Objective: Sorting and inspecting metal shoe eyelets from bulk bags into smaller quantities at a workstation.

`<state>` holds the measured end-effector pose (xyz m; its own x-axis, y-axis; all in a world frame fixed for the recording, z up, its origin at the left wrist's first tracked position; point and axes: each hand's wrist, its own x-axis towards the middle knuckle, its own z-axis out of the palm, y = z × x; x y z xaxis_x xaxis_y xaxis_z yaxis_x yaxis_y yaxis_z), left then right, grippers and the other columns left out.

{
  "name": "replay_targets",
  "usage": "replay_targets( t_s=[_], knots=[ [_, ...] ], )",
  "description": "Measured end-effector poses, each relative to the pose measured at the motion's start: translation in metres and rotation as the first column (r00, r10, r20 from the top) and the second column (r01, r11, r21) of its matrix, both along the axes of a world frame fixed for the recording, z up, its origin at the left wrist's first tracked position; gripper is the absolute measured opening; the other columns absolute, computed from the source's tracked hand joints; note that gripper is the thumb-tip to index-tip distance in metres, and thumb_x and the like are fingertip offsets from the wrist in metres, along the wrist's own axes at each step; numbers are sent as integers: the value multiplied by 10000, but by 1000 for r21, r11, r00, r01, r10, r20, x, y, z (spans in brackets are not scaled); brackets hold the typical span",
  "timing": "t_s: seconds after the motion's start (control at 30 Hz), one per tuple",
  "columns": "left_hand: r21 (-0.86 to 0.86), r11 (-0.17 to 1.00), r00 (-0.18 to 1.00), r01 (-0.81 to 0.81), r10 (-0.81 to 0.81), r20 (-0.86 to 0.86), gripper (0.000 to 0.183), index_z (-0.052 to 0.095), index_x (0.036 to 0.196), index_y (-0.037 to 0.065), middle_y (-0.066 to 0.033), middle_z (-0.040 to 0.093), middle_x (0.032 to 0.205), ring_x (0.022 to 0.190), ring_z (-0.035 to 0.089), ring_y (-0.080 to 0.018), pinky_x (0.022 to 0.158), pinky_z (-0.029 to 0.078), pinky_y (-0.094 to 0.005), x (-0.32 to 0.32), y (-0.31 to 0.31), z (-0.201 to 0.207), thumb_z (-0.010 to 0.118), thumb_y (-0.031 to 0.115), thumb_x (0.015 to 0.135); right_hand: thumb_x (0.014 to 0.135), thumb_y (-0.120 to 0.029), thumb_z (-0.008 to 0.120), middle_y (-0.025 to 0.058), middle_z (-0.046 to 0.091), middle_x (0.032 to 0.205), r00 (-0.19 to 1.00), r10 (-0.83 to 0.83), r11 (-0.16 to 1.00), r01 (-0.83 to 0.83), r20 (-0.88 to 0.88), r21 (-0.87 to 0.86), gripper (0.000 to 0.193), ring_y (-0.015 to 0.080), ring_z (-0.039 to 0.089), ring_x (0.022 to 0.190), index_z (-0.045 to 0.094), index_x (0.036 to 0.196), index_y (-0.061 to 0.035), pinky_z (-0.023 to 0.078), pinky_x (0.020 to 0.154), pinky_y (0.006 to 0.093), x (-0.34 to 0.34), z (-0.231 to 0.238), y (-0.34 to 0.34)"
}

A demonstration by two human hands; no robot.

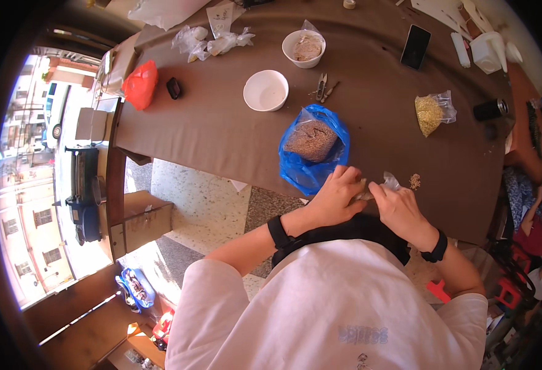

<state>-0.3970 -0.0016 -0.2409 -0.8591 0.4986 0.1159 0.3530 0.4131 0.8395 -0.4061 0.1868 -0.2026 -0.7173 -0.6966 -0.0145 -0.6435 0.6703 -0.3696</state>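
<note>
Both hands meet at the near edge of the brown bench (pixel 221 132). The left hand (pixel 336 197) and right hand (pixel 397 206) pinch a small clear plastic bag (pixel 387 182) between them, fingers closed on it; most of the bag is hidden behind the fingers, and what it holds is hard to make out. Just right of it lies a small heap of tan grains (pixel 414 180). Just beyond the left hand, an open blue bag (pixel 311 148) holds brownish grain. Farther back stand an empty white bowl (pixel 265 90), small metal clippers (pixel 323 87), and a clear bag of yellow grain (pixel 432 112). At the far side are a second white bowl (pixel 303 48) with a filled bag inside, a black phone (pixel 416 46), and an orange bag (pixel 140 83) at the left corner.
</note>
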Motion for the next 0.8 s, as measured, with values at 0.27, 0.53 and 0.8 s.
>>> replay_targets(
  t_s=[0.27, 0.53, 0.8],
  knots=[
    [-130, 971, 966, -199, 172, -194, 113, 618, 723, 6, -117, 465, 812, 783, 514, -286, 635, 435, -359, -21, 26, 30, 636, 68, 631, 828, -133, 569, 108, 530, 770, 911, -240, 949, 292, 334, -115, 112, 243, 581, 515, 536, 811, -27, 462, 482, 352, -19, 24, 27],
    [154, 892, 897, -425, 438, -63, 153, 630, 818, 7, -103, 547, 695, 610, 552, -205, 551, 431, -286, -45, 74, 62, 580, -30, 678, 931, -288, 429, 17, 460, 739, 86, 805, 100, 955, 587, -278, 277, 163, 582, 587, 474, 979, -19, 521, 716, 391, 13, 2, 31],
    [417, 843, 922, -340, 211, 326, 173, 589, 921, 6, -28, 599, 748, 703, 580, -86, 593, 456, -209, -35, 119, 122, 532, -69, 776, 903, -327, 465, 27, 506, 681, -98, 960, -32, 892, -263, -450, 265, 231, 564, 683, 582, 1034, -128, 382, 872, 589, 4, 2, 12]
  ],
)
